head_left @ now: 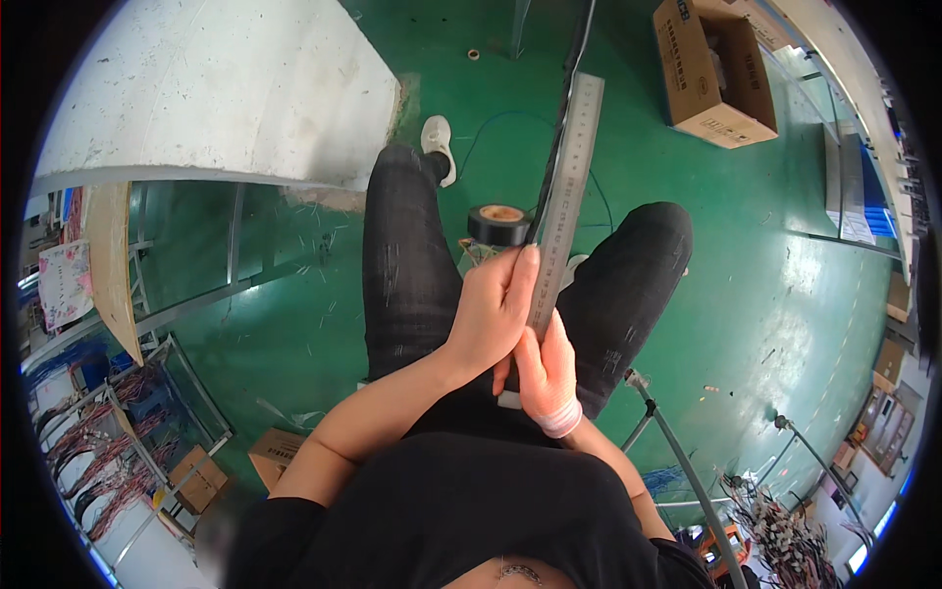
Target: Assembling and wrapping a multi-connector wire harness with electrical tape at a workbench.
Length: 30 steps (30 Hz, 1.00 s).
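Observation:
A long metal ruler points away from me between my knees, tilted slightly right. Alongside its left edge runs a thin black cable, which continues up past the ruler's far end. My left hand is closed, its thumb and fingers pinching the cable against the ruler's side. Just beyond those fingers is a roll of black tape, next to the cable. My right hand, with a pink-and-white cuff at the wrist, grips the ruler's near end. A small white piece shows below it, partly hidden.
My legs in dark trousers flank the work. An open cardboard box stands on the green floor at the far right. A white block fills the far left. Metal stand bars rise near my right side; racks of wires are left.

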### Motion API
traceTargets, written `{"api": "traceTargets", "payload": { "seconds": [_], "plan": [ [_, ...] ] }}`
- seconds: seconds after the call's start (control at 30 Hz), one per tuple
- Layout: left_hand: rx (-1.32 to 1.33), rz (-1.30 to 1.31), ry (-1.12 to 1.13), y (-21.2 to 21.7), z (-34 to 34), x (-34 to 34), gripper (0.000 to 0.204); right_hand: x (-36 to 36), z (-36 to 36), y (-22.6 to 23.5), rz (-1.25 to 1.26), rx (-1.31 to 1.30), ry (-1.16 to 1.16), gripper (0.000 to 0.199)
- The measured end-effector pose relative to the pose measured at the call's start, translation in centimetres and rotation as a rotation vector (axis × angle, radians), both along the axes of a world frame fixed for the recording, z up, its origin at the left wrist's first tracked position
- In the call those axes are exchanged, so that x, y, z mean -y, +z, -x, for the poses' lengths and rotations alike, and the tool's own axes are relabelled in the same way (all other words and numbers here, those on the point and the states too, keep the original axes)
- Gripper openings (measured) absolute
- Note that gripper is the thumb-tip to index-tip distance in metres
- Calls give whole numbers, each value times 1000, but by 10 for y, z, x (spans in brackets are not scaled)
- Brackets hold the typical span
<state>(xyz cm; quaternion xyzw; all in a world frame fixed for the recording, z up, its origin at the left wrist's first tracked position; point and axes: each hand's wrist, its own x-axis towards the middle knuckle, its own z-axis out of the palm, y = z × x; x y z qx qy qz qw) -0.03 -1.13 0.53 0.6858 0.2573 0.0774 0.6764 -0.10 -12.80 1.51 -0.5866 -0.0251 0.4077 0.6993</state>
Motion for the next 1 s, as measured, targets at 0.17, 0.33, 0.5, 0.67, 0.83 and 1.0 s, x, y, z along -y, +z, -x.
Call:
{"api": "traceTargets", "payload": {
  "seconds": [0.17, 0.33, 0.5, 0.67, 0.83, 1.0],
  "plan": [
    [-53, -6, -53, -7, 4, -17, 35, 23, -41, -24, 18, 429, -231, 17],
    [-123, 379, -35, -7, 37, -31, 42, 11, -281, -4, 119, 737, -327, 25],
    [-236, 756, 60, -5, 42, -22, 43, 36, -594, -2, -349, 98, -223, 16],
    [-245, 986, 26, 6, 44, -27, 41, -41, -558, -62, -241, 144, -495, 44],
    [-217, 1156, -80, 27, 21, -42, 41, -54, -242, -52, -347, 326, 532, 106],
    [-62, 1213, -165, 25, 21, -44, 42, -84, -150, -35, -666, 355, 923, 77]
  ]
}}
